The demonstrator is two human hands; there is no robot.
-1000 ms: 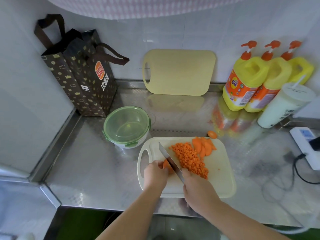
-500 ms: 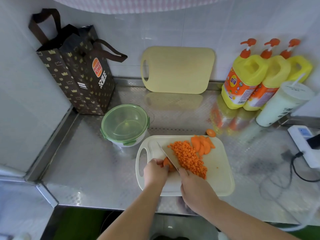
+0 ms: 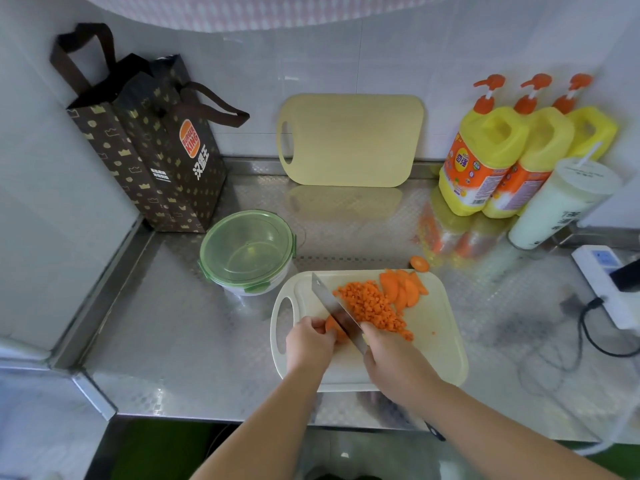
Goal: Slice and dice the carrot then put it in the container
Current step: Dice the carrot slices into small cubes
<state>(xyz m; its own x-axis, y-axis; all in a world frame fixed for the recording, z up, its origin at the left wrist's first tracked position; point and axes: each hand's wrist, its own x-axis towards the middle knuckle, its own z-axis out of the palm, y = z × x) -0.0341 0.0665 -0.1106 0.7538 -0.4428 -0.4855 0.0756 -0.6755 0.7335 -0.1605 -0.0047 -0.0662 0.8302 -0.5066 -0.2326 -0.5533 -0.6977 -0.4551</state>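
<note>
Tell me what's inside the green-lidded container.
Through the translucent lid of the container nothing orange shows; it looks empty. The lid is on and glare blurs the bottom, so small bits can't be ruled out.

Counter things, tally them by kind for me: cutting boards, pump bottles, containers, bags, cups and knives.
Cutting boards: 2
Pump bottles: 3
Containers: 1
Bags: 1
Cups: 1
Knives: 1
Total: 9
</note>
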